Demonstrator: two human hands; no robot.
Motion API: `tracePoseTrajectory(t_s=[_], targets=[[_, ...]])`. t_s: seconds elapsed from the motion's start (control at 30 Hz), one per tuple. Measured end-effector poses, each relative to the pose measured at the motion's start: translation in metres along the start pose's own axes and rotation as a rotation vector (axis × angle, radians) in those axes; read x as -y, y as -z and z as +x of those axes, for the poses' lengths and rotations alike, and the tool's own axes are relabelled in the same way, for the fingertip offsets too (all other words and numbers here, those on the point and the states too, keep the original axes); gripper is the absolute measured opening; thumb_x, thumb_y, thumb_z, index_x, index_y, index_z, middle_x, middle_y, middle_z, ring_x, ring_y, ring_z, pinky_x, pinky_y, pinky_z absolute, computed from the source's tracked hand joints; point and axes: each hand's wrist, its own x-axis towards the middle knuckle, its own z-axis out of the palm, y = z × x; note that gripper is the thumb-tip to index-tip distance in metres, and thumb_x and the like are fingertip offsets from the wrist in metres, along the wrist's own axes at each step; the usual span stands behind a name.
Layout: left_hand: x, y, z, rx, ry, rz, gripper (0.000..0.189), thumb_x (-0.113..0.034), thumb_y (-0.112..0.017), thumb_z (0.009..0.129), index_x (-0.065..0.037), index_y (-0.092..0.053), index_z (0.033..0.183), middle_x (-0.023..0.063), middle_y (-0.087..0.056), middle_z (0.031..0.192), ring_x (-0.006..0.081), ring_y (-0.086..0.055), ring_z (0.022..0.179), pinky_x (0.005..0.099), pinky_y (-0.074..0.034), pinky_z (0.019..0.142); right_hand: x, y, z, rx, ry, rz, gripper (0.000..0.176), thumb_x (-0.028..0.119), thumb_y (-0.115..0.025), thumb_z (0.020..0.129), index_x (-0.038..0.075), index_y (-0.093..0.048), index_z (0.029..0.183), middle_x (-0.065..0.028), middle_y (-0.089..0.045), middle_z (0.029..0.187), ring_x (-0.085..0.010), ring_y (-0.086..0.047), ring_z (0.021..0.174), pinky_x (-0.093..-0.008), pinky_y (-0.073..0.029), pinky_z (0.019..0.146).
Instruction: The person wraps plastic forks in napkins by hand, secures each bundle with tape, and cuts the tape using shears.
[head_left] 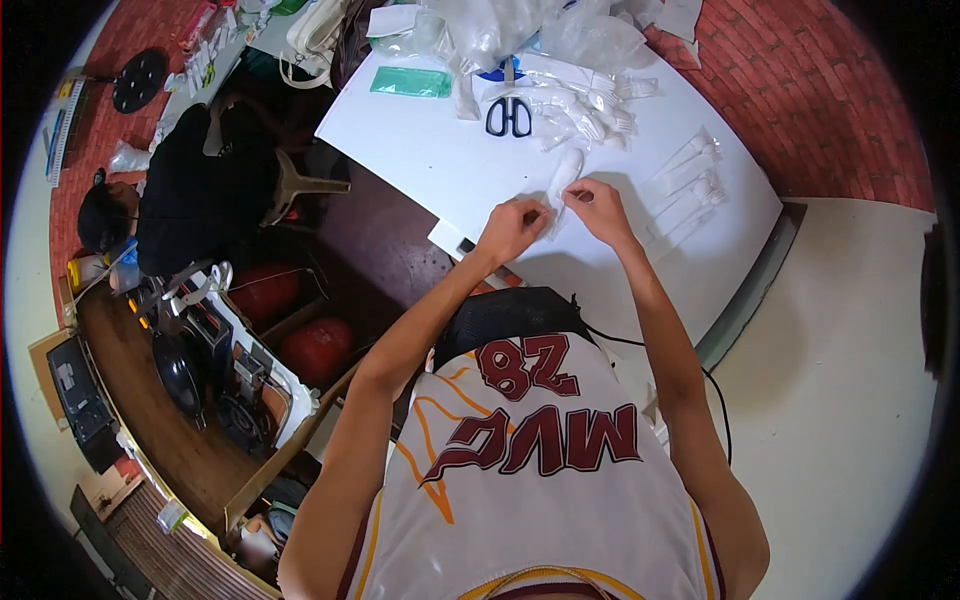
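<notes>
On the white table (390,120), a white plastic spoon in a clear sleeve (568,165) lies between my two hands, its rounded end pointing away from me. My left hand (515,230) pinches the near left edge of the sleeve with curled fingers. From the other side my right hand (600,210) grips the sleeve's right edge between thumb and fingertips. Beyond them is a heap of wrapped plastic cutlery (590,115). Black-handled scissors (508,118) lie to its left. More wrapped spoons and forks (688,180) are laid out to the right of my hands.
Clear plastic bags (490,30) pile up at the table's far edge, near a green packet (411,82). To the left, a person in black (205,190) sits on a plastic chair (300,185). A stove (245,400) and a black pan (180,375) stand lower left.
</notes>
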Motion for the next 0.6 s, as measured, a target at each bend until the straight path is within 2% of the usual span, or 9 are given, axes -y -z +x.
tracePoseTrajectory(t_s=[0.03,0.13,0.23,0.33,0.43,0.53,0.6], targets=[[-0.005,0.001,0.003,0.014,0.076,-0.024,0.022,-0.021,-0.074,0.098,-0.002,-0.079,0.108,0.0206,-0.077,0.089,0.0377,-0.075,0.084,0.0452,-0.059,0.080,0.001,0.001,0.000,0.004,0.005,0.000,0.024,0.018,-0.077,0.095,-0.002,-0.079,0.108,-0.0143,-0.081,0.098,-0.0221,-0.076,0.088,-0.0348,-0.059,0.084],[-0.003,0.001,0.013,-0.003,0.101,0.027,0.024,-0.025,-0.074,0.100,-0.003,-0.078,0.109,0.0198,-0.077,0.084,0.0366,-0.075,0.074,0.0441,-0.058,0.073,0.000,0.002,0.001,0.016,0.022,-0.004,0.025,0.019,-0.077,0.096,-0.001,-0.080,0.110,-0.0144,-0.081,0.098,-0.0218,-0.076,0.088,-0.0347,-0.059,0.084],[0.002,-0.002,0.017,-0.048,0.082,0.021,0.030,-0.028,-0.075,0.102,-0.001,-0.076,0.115,0.0184,-0.075,0.082,0.0284,-0.072,0.069,0.0397,-0.056,0.070,-0.003,0.002,-0.001,0.022,0.049,-0.007,0.025,0.019,-0.076,0.096,0.000,-0.081,0.111,-0.0148,-0.081,0.098,-0.0223,-0.076,0.087,-0.0349,-0.058,0.083],[0.005,-0.001,0.020,-0.040,0.069,0.058,0.029,-0.025,-0.075,0.101,-0.002,-0.075,0.118,0.0161,-0.077,0.082,0.0268,-0.070,0.066,0.0404,-0.056,0.070,-0.003,0.000,-0.003,0.031,0.065,0.003,0.024,0.018,-0.076,0.096,0.000,-0.081,0.111,-0.0152,-0.081,0.099,-0.0233,-0.076,0.088,-0.0355,-0.059,0.083],[0.011,-0.002,0.016,-0.017,0.110,-0.171,0.027,-0.019,-0.078,0.100,-0.004,-0.074,0.121,0.0107,-0.076,0.086,0.0238,-0.068,0.069,0.0383,-0.057,0.072,-0.007,-0.002,-0.003,0.022,0.069,-0.009,0.023,0.018,-0.076,0.096,0.001,-0.081,0.111,-0.0150,-0.081,0.100,-0.0248,-0.077,0.089,-0.0363,-0.059,0.083],[0.005,0.012,0.005,0.133,0.019,-0.175,0.035,-0.012,-0.082,0.094,-0.007,-0.071,0.126,0.0080,-0.074,0.105,0.0223,-0.068,0.087,0.0363,-0.057,0.083,-0.012,-0.005,-0.003,0.005,0.086,-0.005,0.022,0.018,-0.076,0.096,0.002,-0.082,0.111,-0.0147,-0.081,0.101,-0.0256,-0.077,0.089,-0.0365,-0.059,0.083],[0.005,0.022,-0.005,0.172,-0.143,-0.089,0.042,-0.008,-0.083,0.088,-0.008,-0.070,0.129,0.0088,-0.069,0.118,0.0237,-0.065,0.102,0.0359,-0.055,0.090,-0.010,-0.005,-0.003,0.014,0.072,-0.017,0.022,0.018,-0.076,0.096,0.002,-0.082,0.110,-0.0147,-0.081,0.102,-0.0259,-0.077,0.089,-0.0361,-0.059,0.084]])
